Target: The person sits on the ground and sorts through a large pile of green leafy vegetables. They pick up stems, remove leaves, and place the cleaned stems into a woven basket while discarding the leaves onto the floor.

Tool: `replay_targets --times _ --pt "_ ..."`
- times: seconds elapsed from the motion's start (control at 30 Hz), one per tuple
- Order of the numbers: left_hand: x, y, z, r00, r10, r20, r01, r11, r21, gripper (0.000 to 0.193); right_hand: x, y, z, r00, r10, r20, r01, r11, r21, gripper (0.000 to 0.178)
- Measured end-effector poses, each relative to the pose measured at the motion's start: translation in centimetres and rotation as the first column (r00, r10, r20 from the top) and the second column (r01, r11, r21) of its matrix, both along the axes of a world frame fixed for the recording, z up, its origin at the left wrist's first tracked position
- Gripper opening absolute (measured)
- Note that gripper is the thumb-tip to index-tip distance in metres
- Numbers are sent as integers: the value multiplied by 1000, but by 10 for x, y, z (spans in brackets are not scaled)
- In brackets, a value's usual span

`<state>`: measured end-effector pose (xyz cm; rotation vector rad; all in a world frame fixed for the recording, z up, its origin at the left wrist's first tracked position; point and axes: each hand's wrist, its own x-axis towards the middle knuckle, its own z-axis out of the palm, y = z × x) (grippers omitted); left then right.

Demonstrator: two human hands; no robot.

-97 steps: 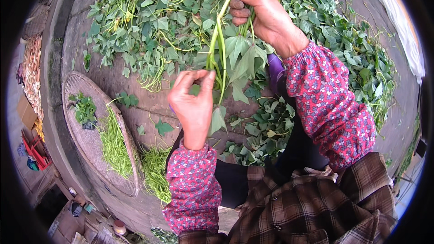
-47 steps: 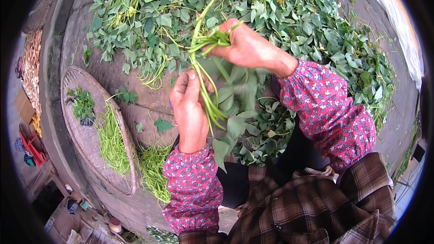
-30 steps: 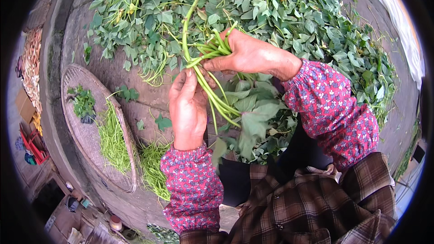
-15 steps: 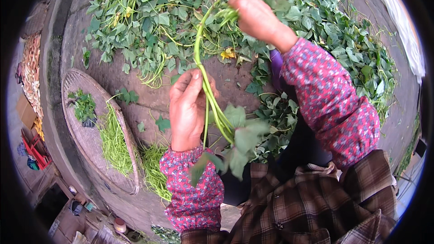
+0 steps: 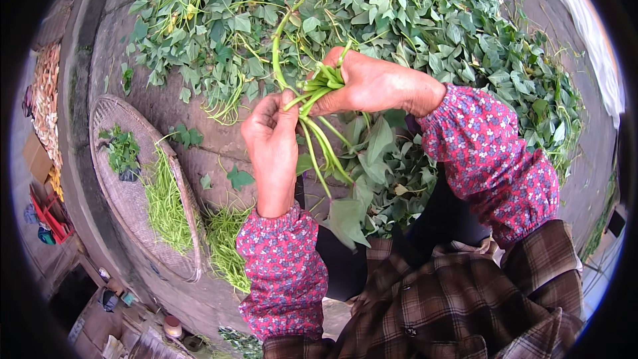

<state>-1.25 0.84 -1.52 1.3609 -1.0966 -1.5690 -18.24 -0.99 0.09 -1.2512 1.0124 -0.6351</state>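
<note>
Near the middle of your view, your left hand (image 5: 271,136) pinches a thick green vine (image 5: 276,58) between thumb and forefinger, close by your right hand (image 5: 375,83), which is wrapped around a bunch of stalks (image 5: 324,82). I cannot tell whether your fingertips touch. A hard tug there could snap a stalk short or tear the vine's skin, since the pinch is narrow and the stems look tender. Your right hand already looks full, so loosening it for one more stalk could let others slide out. Large leaves (image 5: 380,141) hang below it, and their drag could twist the bunch. The vine's upper end arches over the leaf pile (image 5: 458,33); I cannot see whether it is free, and a snag could pull it from your pinch. Anything dropped could get lost among the loose leaves (image 5: 399,193) below. Off to your left, the woven tray (image 5: 134,209) carries thin stalks (image 5: 169,209), with a heap of similar stalks (image 5: 227,242) just beside it, where a careless step could crush them.
</note>
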Motion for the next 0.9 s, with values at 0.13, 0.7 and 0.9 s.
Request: replay_targets --times 0.13,0.7,0.9 --pt "-6 -1 4 990 -14 -142 42 980 193 20 -18 -17 -13 894 -54 -444 -168 880 -445 11" --pt "-12 -8 -1 985 173 22 -173 985 4 22 -2 8 8 990 131 46 -130 991 -35 21" --pt "-7 -10 -3 995 62 78 -62 998 -12 25 -4 11 10 991 100 -91 -106 992 -70 18"
